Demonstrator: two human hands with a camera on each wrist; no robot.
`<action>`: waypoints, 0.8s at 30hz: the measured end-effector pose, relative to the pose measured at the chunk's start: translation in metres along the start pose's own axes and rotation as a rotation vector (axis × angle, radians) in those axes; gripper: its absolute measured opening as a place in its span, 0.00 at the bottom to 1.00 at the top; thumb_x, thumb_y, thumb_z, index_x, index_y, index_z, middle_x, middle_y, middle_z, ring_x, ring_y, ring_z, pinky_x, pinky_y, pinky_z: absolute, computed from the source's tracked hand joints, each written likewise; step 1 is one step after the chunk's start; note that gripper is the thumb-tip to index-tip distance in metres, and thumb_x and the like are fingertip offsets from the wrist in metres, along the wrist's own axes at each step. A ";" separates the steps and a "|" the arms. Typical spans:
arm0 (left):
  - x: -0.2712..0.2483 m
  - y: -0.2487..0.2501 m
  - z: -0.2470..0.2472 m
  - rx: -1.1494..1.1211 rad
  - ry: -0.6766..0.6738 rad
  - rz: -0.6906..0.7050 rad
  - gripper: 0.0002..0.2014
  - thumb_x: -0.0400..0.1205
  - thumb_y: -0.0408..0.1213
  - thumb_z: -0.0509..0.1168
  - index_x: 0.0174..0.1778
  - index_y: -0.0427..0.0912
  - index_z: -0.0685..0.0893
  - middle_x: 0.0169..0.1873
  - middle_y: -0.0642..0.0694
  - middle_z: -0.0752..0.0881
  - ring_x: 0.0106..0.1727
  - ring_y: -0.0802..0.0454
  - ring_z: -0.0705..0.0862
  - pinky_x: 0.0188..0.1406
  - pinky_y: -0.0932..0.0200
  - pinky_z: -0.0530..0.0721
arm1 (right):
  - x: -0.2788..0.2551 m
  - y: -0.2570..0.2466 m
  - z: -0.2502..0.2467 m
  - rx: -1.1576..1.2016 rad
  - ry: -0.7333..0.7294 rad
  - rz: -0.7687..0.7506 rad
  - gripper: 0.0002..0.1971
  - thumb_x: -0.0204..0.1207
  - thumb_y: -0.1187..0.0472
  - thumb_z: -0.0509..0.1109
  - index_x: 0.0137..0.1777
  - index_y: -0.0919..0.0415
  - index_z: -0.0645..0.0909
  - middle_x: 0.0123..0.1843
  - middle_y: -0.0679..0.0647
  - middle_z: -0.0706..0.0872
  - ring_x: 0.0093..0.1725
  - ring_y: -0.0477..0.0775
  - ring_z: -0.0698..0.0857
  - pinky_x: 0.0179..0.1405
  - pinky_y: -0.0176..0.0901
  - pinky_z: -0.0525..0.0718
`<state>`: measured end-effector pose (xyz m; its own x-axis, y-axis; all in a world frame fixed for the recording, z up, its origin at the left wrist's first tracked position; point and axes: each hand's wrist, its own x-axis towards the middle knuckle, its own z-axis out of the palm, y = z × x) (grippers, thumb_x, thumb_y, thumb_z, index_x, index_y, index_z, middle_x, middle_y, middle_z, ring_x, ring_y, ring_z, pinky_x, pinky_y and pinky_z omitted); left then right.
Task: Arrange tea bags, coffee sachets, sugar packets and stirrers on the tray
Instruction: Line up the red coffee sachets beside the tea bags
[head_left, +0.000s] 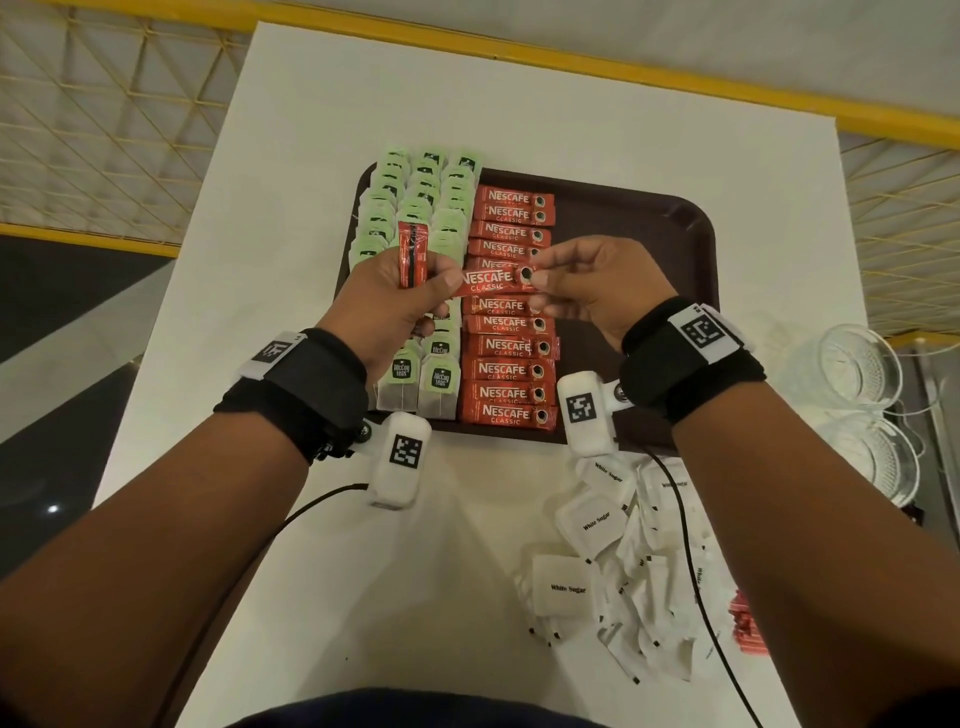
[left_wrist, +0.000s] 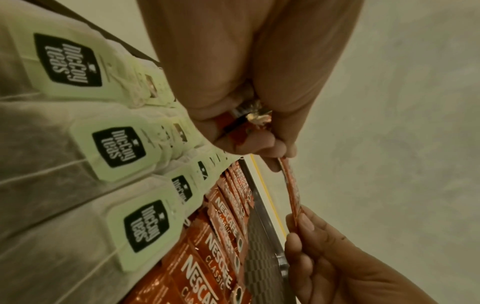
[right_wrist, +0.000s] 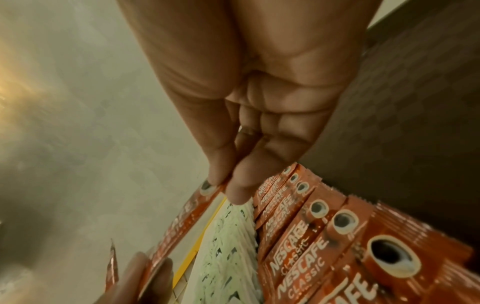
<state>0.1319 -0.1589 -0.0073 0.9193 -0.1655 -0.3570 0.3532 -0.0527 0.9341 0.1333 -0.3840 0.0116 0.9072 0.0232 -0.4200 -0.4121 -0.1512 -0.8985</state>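
A dark brown tray (head_left: 644, 223) holds columns of green-tagged tea bags (head_left: 415, 208) on its left and a column of red Nescafe coffee sachets (head_left: 511, 371) beside them. Above that column, both hands hold one red sachet (head_left: 491, 283) level. My left hand (head_left: 400, 296) pinches its left end and also grips a small upright bundle of sachets (head_left: 412, 254). My right hand (head_left: 566, 283) pinches the sachet's right end between thumb and forefinger (right_wrist: 239, 185). The same held sachet (left_wrist: 292, 189) shows edge-on in the left wrist view, and its printed face (right_wrist: 182, 222) in the right wrist view.
A loose heap of white sugar packets (head_left: 623, 551) lies on the white table (head_left: 311, 156) below the tray's right half. Red items (head_left: 745, 623) peek out at the heap's right. Clear glass bowls (head_left: 857, 364) stand at the right edge. The tray's right half is bare.
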 end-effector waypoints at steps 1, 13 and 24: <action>0.000 0.000 0.000 0.015 0.009 0.008 0.06 0.82 0.36 0.70 0.52 0.38 0.84 0.32 0.55 0.85 0.32 0.59 0.80 0.29 0.64 0.80 | 0.001 0.001 -0.001 -0.030 -0.006 0.006 0.07 0.76 0.68 0.74 0.52 0.62 0.86 0.42 0.57 0.91 0.37 0.48 0.89 0.35 0.35 0.88; 0.004 0.002 -0.006 -0.357 0.110 -0.238 0.11 0.85 0.34 0.53 0.53 0.36 0.80 0.37 0.42 0.84 0.34 0.50 0.82 0.32 0.58 0.81 | 0.043 0.009 -0.009 -0.300 0.258 0.169 0.05 0.78 0.58 0.74 0.51 0.55 0.87 0.44 0.48 0.90 0.35 0.42 0.83 0.30 0.35 0.81; -0.007 -0.002 -0.011 -0.060 0.049 -0.091 0.11 0.90 0.37 0.56 0.62 0.39 0.81 0.44 0.44 0.86 0.40 0.52 0.87 0.47 0.50 0.90 | 0.052 0.007 0.000 -0.555 0.282 0.139 0.06 0.76 0.53 0.75 0.48 0.54 0.88 0.50 0.47 0.88 0.48 0.46 0.84 0.44 0.39 0.78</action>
<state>0.1268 -0.1472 -0.0067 0.8899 -0.1145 -0.4416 0.4439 -0.0064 0.8961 0.1779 -0.3843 -0.0171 0.8670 -0.2828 -0.4102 -0.4909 -0.6254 -0.6065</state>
